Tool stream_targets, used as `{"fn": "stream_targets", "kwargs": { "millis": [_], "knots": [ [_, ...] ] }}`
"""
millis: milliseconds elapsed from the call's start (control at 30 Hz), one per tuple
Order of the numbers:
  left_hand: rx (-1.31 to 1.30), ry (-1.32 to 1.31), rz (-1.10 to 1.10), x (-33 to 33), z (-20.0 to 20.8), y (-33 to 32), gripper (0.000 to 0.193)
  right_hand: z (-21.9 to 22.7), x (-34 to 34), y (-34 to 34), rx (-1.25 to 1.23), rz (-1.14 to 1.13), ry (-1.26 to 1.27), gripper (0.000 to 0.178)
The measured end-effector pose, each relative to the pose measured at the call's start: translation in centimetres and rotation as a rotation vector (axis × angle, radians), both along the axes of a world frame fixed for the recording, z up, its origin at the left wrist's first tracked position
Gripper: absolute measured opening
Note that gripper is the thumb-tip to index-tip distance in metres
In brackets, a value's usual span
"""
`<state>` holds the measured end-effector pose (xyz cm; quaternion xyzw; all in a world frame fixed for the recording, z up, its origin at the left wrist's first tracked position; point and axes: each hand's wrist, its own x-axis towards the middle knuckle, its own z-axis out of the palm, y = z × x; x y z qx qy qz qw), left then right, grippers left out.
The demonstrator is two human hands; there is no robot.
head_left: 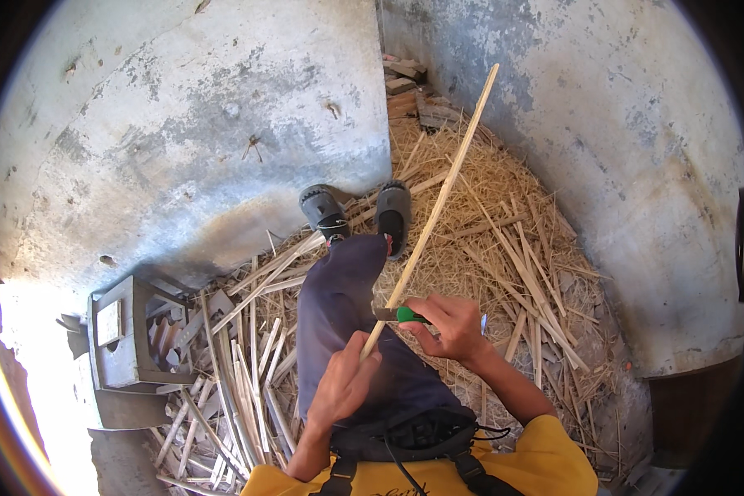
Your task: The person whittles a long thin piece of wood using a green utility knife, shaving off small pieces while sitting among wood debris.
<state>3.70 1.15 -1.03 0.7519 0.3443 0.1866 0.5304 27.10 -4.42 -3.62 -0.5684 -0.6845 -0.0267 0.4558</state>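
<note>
A long, pale strip of wood or bamboo (441, 198) slants from my lap up toward the far right. My left hand (345, 379) is closed around its near end. In my right hand (448, 327) is a knife (407, 314) with a green handle and a short dark blade. The blade lies across the strip, a little beyond my left hand, and seems to touch it. My legs (339, 306) in dark trousers stretch out beneath the strip.
Straw-like shavings (504, 190) and loose strips cover the floor on the right. More split strips (244, 388) lie in a pile at left, beside a grey wooden stool or frame (124, 331). Worn walls (248, 99) meet at a far corner, where short wood pieces (401, 78) are stacked.
</note>
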Motion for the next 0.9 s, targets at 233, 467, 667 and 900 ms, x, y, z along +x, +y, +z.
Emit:
{"fn": "stream_targets", "kwargs": {
  "millis": [233, 467, 667, 900],
  "knots": [
    [0.173, 0.025, -0.070, -0.6, -0.5, -0.3, 0.008, -0.7, 1.6, 1.4, 0.064, -0.079, 0.040, 0.030],
    [-0.080, 0.056, -0.052, -3.0, -2.2, -0.8, 0.015, -1.9, 10.6, 4.6, -0.029, -0.452, 0.180, 0.041],
    [-0.320, 0.086, -0.014, -4.2, -3.6, -2.1, 0.017, -1.2, 13.9, 3.3, 0.065, -0.442, 0.464, 0.041],
    [-0.568, 0.014, 0.004, -2.2, -3.3, -0.6, 0.020, -0.3, 2.1, 0.2, -0.091, -0.030, 0.122, 0.028]
  ]
}}
